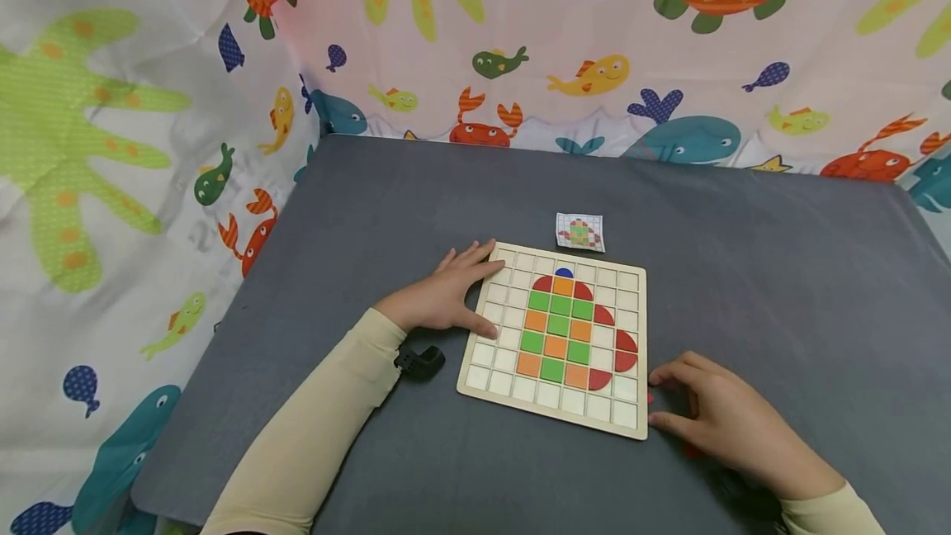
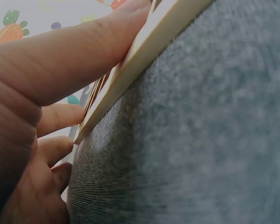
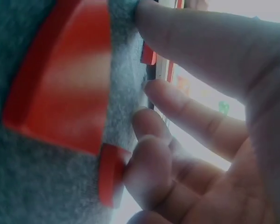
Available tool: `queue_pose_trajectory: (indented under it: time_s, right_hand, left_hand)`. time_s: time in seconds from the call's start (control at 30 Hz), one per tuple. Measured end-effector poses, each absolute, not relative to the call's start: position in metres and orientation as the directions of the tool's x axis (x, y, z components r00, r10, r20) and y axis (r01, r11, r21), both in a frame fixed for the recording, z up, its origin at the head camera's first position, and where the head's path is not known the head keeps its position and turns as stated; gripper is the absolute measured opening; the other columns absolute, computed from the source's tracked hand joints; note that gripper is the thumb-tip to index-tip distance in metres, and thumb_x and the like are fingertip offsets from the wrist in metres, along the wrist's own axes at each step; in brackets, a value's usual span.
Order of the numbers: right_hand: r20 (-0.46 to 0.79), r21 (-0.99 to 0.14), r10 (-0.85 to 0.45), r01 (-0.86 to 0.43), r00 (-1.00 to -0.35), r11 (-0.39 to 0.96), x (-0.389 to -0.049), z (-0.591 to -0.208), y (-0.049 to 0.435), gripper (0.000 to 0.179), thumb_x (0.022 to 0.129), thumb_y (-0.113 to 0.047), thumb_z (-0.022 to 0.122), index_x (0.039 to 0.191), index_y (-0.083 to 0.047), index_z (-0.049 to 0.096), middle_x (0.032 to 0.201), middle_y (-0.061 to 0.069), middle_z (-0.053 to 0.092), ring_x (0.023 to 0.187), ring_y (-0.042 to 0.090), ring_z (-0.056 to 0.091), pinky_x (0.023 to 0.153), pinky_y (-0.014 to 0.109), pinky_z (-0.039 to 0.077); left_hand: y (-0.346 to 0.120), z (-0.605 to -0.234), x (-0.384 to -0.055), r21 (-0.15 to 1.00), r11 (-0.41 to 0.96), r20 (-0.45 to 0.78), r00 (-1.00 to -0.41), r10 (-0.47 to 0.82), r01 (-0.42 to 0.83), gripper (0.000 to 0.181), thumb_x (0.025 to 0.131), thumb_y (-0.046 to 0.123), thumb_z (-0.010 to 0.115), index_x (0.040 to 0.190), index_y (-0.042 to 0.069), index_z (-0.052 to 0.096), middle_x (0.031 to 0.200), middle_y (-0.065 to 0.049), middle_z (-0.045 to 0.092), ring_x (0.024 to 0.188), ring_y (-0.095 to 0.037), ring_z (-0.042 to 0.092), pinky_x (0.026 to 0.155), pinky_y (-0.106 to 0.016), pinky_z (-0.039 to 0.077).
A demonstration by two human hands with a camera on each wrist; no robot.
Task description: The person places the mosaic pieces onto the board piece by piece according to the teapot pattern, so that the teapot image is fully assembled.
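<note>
A square wooden grid board (image 1: pixel 513 403) lies on the table, slightly turned. Green squares, orange squares, rounded red pieces (image 1: pixel 626 341) and a blue rounded piece (image 1: pixel 565 272) fill part of its grid. My left hand (image 1: pixel 449 291) rests on the board's left side, fingers spread, thumb over the edge. Just off the right edge is my right hand (image 1: pixel 731 419), its thumb and fingers apart around a small red piece (image 1: pixel 650 397). In the right wrist view, loose red pieces (image 3: pixel 67 88) lie on the cloth by that hand, and no piece is visibly held.
A small printed card (image 1: pixel 579 232) with a coloured grid picture lies behind the board. The grey table (image 1: pixel 401 196) backs onto a curtain (image 1: pixel 438 64) printed with sea animals, which also runs along the left side. A black band (image 1: pixel 420 362) is on the left wrist.
</note>
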State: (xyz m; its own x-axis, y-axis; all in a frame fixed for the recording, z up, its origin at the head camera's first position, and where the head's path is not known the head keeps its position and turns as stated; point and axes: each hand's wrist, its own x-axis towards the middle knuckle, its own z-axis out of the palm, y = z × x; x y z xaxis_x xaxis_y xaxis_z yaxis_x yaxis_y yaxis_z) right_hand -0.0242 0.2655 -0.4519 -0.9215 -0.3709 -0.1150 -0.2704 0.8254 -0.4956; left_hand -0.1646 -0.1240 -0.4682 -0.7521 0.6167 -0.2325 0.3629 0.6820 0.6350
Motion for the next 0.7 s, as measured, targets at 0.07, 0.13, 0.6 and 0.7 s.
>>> queue_pose_trajectory:
  time_s: [0.07,0.13,0.6,0.7]
  right_hand:
    - [-0.106,-0.474,-0.369,-0.279,-0.923,0.835,-0.0237,-0.4514,0.2641,0.038,0.080,-0.035,0.094,0.111,-0.022,0.076,0.096,-0.012,0.058,0.067,0.000,0.043,0.055,0.022,0.039]
    - [-0.087,-0.460,-0.368,-0.291,-0.926,0.839,-0.0230,-0.4513,0.2632,0.037,0.080,-0.033,0.094,0.110,-0.023,0.076,0.095,-0.013,0.057,0.067,-0.001,0.043,0.055,0.022,0.039]
    - [0.025,-0.379,-0.402,-0.380,-0.916,0.844,-0.0221,-0.4560,0.2581,0.034,0.079,-0.030,0.095,0.107,-0.022,0.077,0.093,-0.016,0.058,0.067,-0.003,0.041,0.057,0.022,0.038]
    - [0.032,-0.351,-0.418,-0.402,-0.908,0.846,-0.0231,-0.4571,0.2562,0.034,0.078,-0.030,0.095,0.106,-0.021,0.077,0.094,-0.015,0.059,0.068,-0.002,0.042,0.058,0.023,0.041]
  left_hand:
    - [-0.1241,-0.4652,-0.1640,0.656,0.673,-0.234,-0.755,0.612,0.342,0.113,0.079,0.048,0.093,0.168,0.016,0.030,0.178,-0.001,-0.002,0.163,-0.021,-0.007,0.130,-0.046,-0.010]
    - [-0.1239,-0.4633,-0.1638,0.669,0.669,-0.241,-0.757,0.608,0.324,0.113,0.078,0.046,0.094,0.167,0.015,0.032,0.178,-0.002,-0.003,0.163,-0.022,-0.006,0.130,-0.046,-0.009]
    - [-0.1258,-0.4656,-0.1658,0.693,0.655,-0.240,-0.761,0.603,0.300,0.109,0.074,0.046,0.097,0.157,0.009,0.037,0.178,-0.005,-0.005,0.164,-0.021,-0.004,0.131,-0.046,-0.006]
    - [-0.1267,-0.4649,-0.1648,0.696,0.656,-0.245,-0.762,0.599,0.292,0.109,0.073,0.044,0.098,0.157,0.009,0.038,0.178,-0.004,-0.005,0.164,-0.021,-0.005,0.131,-0.045,-0.006]
